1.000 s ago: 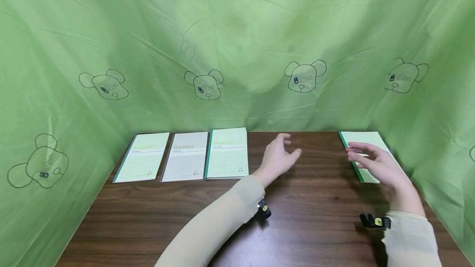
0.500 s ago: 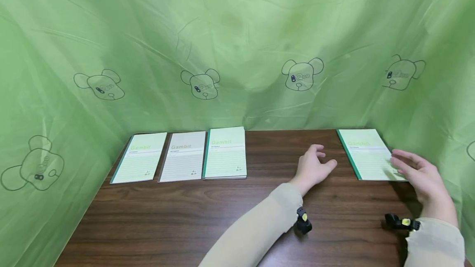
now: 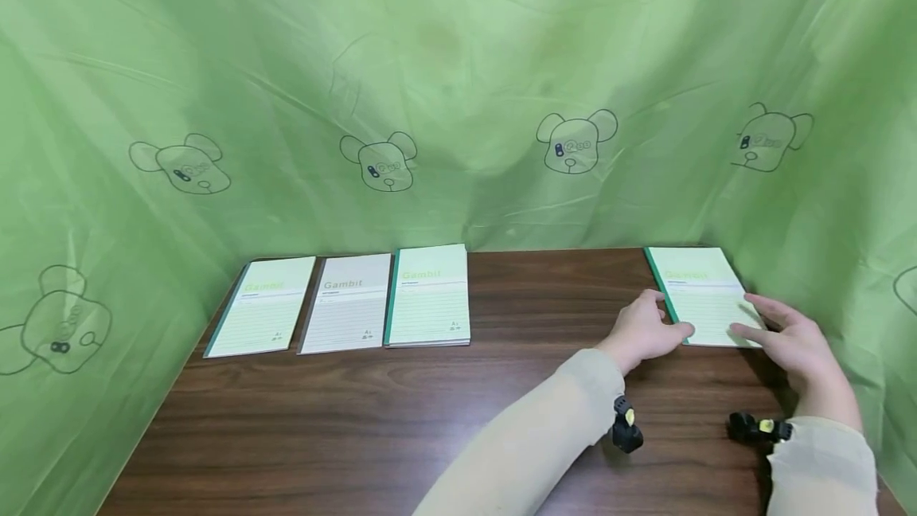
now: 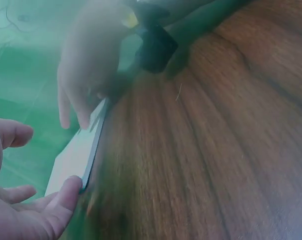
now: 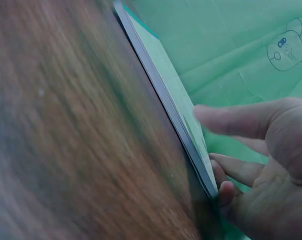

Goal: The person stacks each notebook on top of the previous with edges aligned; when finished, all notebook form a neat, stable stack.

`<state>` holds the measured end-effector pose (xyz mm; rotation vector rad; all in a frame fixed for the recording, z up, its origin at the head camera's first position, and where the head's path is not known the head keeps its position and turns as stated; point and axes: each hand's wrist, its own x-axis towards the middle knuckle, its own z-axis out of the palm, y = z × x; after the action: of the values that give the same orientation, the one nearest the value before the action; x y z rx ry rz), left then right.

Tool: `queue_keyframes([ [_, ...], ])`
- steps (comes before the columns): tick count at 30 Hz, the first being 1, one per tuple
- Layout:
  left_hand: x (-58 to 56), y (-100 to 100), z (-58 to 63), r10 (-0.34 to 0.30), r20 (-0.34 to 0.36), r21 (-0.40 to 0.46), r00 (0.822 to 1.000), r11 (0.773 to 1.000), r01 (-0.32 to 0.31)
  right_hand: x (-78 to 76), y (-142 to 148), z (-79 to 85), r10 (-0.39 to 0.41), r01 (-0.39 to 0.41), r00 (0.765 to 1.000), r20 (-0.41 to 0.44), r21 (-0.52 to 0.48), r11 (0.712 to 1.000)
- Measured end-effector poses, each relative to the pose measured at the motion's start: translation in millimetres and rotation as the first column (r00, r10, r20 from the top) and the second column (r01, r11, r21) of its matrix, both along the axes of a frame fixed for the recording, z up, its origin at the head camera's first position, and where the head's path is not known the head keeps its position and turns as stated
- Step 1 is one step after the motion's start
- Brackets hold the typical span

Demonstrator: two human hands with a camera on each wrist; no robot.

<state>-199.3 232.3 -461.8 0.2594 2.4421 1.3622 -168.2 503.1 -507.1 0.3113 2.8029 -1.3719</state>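
A pale green Gambit notebook (image 3: 704,293) with a dark green spine lies at the table's far right corner; its thick edge may be a stack. Beside the spine is my left hand (image 3: 641,329), its thumb (image 4: 68,192) at the near left corner and its other fingers spread. On the other side is my right hand (image 3: 798,345). Its thumb (image 5: 231,119) hovers over the cover or lightly touches it; I cannot tell which. The lower fingers (image 5: 226,190) are against the right edge. Neither hand grips the notebook.
Three places along the back left hold Gambit notebooks: a pale one with a bluish spine (image 3: 261,307), a grey one (image 3: 347,305), and a small green-spined stack (image 3: 428,297). Green cloth (image 3: 458,102) surrounds the brown wooden table (image 3: 322,436) at the back and sides.
My left hand has moved right, from beside the left-hand notebooks to the right-hand notebook's spine. My right hand went from above that notebook to its right edge. The notebooks stay put.
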Motion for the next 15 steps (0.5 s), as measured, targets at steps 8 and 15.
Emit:
queue_keyframes([
  [8, -0.3, 7, -10.2, 0.079, 0.070, 0.030, 0.994, 0.996, -0.082, -2.5, -12, 13.3, 0.038, -0.045, 0.996, 0.081, 0.083, 0.996],
  [15, -1.8, 9, -19.4, 0.190, 0.103, 0.064, 0.976, 0.978, -0.197, 3.2, -16, 15.2, 0.021, -0.019, 0.999, 0.034, -0.079, 0.997],
])
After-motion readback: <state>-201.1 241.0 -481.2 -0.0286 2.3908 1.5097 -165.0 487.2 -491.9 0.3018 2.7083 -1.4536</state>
